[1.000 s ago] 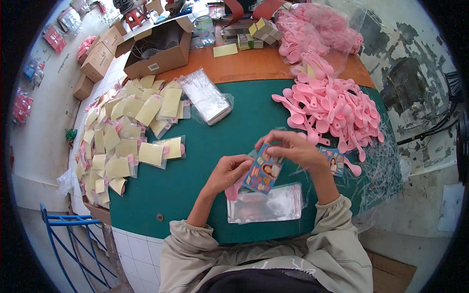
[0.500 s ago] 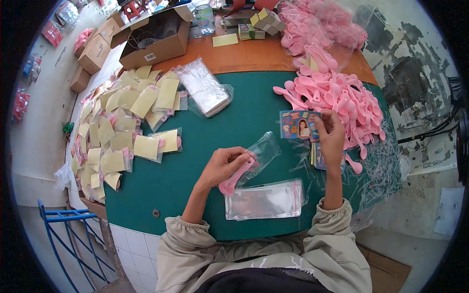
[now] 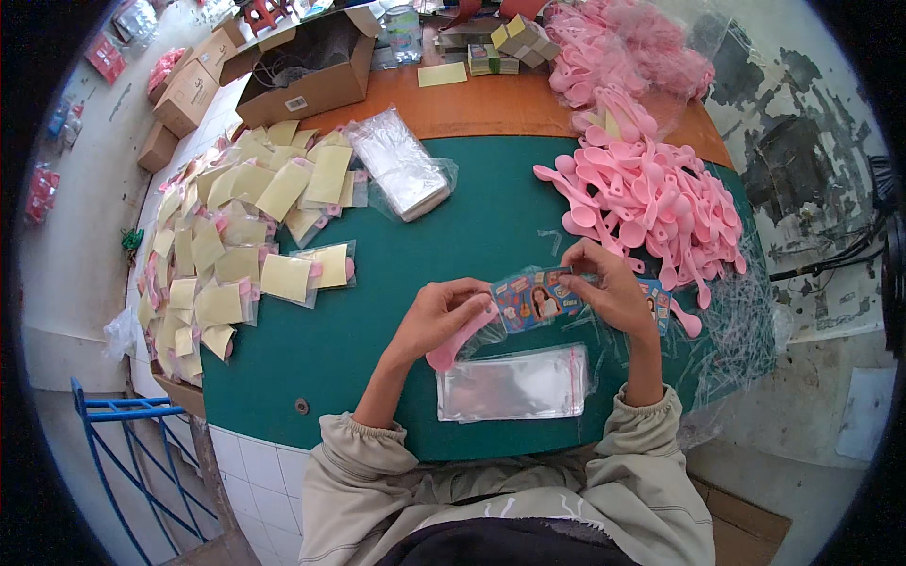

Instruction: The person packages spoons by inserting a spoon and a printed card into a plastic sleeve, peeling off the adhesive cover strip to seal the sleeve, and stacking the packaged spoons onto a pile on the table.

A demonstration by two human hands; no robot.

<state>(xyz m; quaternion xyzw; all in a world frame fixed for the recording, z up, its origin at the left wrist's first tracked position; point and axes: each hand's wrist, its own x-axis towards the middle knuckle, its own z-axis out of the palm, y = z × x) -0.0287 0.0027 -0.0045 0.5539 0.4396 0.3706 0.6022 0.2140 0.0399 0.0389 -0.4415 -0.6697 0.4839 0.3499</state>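
Between the thumb and fingers of my left hand (image 3: 432, 316) are a pink spoon (image 3: 447, 351) and a clear plastic bag, now mostly hidden behind a card. That blue printed card (image 3: 533, 302) is pinched at its right end by my right hand (image 3: 612, 291). Its left end reaches my left fingertips; I cannot tell if it is inside the bag. Below lies a stack of clear bags (image 3: 512, 385). More blue cards (image 3: 658, 304) sit partly covered by my right hand, near a heap of pink spoons (image 3: 651, 203).
Filled bags with yellowish cards (image 3: 250, 184) are piled on the green table (image 3: 368, 311) at left. A bundle of clear bags (image 3: 401, 170) lies beyond. An open carton (image 3: 316, 85) stands far left, bagged pink spoons (image 3: 623, 47) far right. Plastic scraps (image 3: 731, 325) litter the right edge.
My right hand has brought the card left and down, from beside the spoon heap to the bag at my left hand. My left hand still holds the spoon in nearly the same place.
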